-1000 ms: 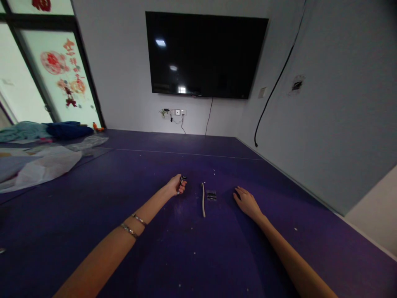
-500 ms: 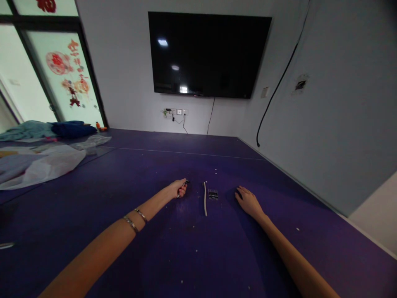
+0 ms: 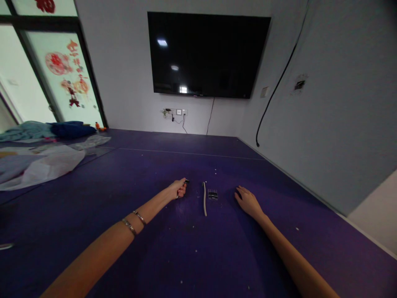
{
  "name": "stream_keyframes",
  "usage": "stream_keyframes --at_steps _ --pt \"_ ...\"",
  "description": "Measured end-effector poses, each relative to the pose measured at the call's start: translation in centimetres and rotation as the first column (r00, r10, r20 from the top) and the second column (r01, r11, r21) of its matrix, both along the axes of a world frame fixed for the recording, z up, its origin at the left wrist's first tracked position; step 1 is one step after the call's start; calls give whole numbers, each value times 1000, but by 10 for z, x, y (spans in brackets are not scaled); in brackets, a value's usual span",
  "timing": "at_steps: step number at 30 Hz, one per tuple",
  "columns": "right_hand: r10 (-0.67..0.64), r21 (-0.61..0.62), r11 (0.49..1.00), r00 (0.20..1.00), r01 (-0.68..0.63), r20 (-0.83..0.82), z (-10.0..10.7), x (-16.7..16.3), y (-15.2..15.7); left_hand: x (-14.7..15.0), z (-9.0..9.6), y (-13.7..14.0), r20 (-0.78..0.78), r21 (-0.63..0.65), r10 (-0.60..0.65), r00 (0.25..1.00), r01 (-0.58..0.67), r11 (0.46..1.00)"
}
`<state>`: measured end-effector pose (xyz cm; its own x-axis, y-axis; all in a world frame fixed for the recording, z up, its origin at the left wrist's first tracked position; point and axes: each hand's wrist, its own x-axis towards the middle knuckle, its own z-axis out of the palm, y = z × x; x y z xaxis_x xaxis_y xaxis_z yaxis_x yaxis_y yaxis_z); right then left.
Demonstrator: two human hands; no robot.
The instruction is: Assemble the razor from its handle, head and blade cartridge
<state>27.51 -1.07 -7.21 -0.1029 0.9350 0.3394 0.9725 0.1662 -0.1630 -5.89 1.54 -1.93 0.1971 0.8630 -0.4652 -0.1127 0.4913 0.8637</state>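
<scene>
My left hand [image 3: 179, 189] is closed around a small dark tool [image 3: 186, 181]. Only its dark tip and a bit of its lower end show, so its kind is unclear. To the right of that hand, a short piece of pale cable [image 3: 204, 200] lies lengthwise on the purple surface. Beside the cable sits a small clear item with dark parts [image 3: 213, 194], too small to name. Farther right, my right hand [image 3: 247, 200] rests palm down on the surface, fingers stretched out, holding nothing and apart from the clear item.
The purple surface [image 3: 149, 256] carries scattered white bits. At the left lie a white plastic sheet [image 3: 58, 163] and blue cloth [image 3: 72, 129]. A black cable [image 3: 274, 93] hangs along the right wall. A television [image 3: 207, 54] is mounted above wall sockets [image 3: 179, 112].
The view has shifted very slightly. The tool in my left hand seems turned a little; my right hand, the pale cable and the clear item stay in place.
</scene>
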Motion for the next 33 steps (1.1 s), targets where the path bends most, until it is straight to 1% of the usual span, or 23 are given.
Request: stream_keyframes --at_steps 3,5,7,8,10,11,13,15,16,18,19,20,22,24,26,29,33 --pt "2 -11 1000 999 -3 -47 0 3 2 4 4 -9 18 130 37 999 -39 991" --pt "-4 -6 1000 994 3 -114 4 4 4 7 4 -15 12 257 45 999 -47 965" --pt "2 38 999 982 5 -188 13 0 6 9 4 -23 -22 411 36 999 -24 911" --pt "26 72 997 973 -10 -228 19 -5 6 9 4 -27 -43 475 28 999 -4 880" --pt "118 133 988 939 -78 -323 35 -22 7 11 3 -35 -74 543 16 997 27 839" --pt "188 146 979 900 -141 -393 43 -33 7 13 3 -39 -81 561 15 997 33 827" --pt "282 124 958 785 -257 -551 60 -60 4 16 3 -46 -86 590 8 996 44 806" --pt "316 94 927 621 -364 -717 74 -86 0 19 4 -51 -89 611 0 996 55 790" --pt "293 65 911 527 -408 -798 79 -98 -3 21 5 -54 -94 617 -4 996 62 784" --pt "200 6 875 350 -484 -915 86 -117 -7 25 6 -58 -108 625 -13 994 78 777" --pt "155 -17 852 284 -524 -946 88 -124 -10 26 7 -60 -116 628 -17 993 87 773" --pt "116 -39 825 235 -564 -965 89 -129 -11 28 7 -63 -122 632 -23 992 95 769" --pt "55 -75 776 186 -626 -981 88 -135 -14 31 8 -66 -130 635 -25 991 102 766" --pt "13 -94 753 158 -651 -987 87 -138 -15 33 8 -68 -135 631 -17 991 99 770" --pt "-7 -89 757 127 -647 -992 85 -139 -16 35 8 -70 -140 625 -10 990 97 775" --pt "-24 -77 777 93 -624 -995 84 -139 -16 35 6 -69 -146 628 -9 989 100 772" --pt "-33 -69 809 72 -583 -997 83 -140 -13 35 5 -69 -166 646 2 986 107 756"
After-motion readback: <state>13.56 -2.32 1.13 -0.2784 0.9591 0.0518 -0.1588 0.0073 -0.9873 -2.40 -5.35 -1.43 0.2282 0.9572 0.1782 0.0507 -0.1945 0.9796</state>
